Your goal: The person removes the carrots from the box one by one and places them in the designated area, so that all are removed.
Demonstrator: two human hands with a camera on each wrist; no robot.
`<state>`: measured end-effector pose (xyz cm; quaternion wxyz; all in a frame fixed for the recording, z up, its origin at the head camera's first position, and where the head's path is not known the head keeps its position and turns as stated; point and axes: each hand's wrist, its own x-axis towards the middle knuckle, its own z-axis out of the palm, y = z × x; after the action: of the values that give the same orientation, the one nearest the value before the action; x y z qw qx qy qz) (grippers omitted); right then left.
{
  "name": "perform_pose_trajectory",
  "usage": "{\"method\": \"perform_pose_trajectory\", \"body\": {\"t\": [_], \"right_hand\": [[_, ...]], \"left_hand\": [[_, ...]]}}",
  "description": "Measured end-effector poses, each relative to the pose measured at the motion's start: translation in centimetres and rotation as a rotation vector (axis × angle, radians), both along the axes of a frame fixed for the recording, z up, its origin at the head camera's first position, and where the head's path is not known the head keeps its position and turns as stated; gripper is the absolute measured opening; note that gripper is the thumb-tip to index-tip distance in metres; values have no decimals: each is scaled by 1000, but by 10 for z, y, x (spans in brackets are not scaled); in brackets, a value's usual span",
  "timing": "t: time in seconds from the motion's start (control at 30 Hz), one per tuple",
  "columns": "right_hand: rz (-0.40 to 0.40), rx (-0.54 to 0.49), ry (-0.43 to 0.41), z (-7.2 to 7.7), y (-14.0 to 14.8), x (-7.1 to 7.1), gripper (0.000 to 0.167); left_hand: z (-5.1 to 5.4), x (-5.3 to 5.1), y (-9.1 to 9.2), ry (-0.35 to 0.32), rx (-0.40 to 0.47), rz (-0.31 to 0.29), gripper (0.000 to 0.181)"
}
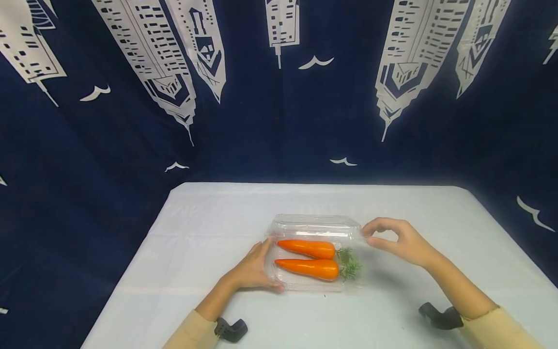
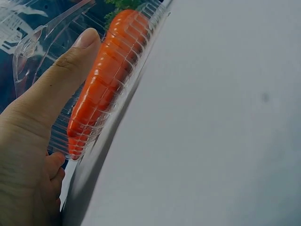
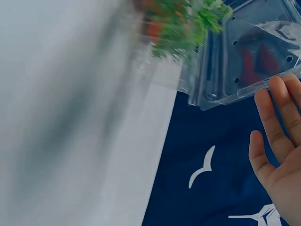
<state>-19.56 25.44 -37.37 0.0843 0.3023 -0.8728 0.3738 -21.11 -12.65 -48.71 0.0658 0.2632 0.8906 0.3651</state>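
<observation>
A clear plastic clamshell container [image 1: 305,287] lies on the table with its hinged lid [image 1: 314,225] raised at the back. Inside the base are two orange carrots, the back carrot [image 1: 307,248] and the front carrot [image 1: 309,269], with green leafy tops [image 1: 348,264] to the right. My left hand [image 1: 253,269] grips the container's left end, its thumb along the front side beside a carrot [image 2: 106,75] in the left wrist view. At the lid's right edge, my right hand [image 1: 403,240] pinches the rim with thumb and forefinger; its other fingers [image 3: 273,113] extend in the right wrist view.
The container stands on a white table [image 1: 218,208]. Behind the table hangs a dark blue cloth [image 1: 279,135] printed with white buildings and birds. Dark wrist mounts [image 1: 231,329] are strapped below both hands.
</observation>
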Motion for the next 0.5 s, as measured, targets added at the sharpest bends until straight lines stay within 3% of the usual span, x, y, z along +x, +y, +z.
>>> {"method": "perform_pose_trajectory", "body": {"t": [0.17,0.37,0.5], "right_hand": [[-82,-23,-87,17,-5,-19,13],[-162,-96,-185,30,-10,-49,32],[-220,-141,-196,31,-15,-65,43]], "left_hand": [[0,-1,1,-2,11,-8,133],[1,-1,1,11,17,-16,133],[2,-1,1,-3,3,-13,133]]}}
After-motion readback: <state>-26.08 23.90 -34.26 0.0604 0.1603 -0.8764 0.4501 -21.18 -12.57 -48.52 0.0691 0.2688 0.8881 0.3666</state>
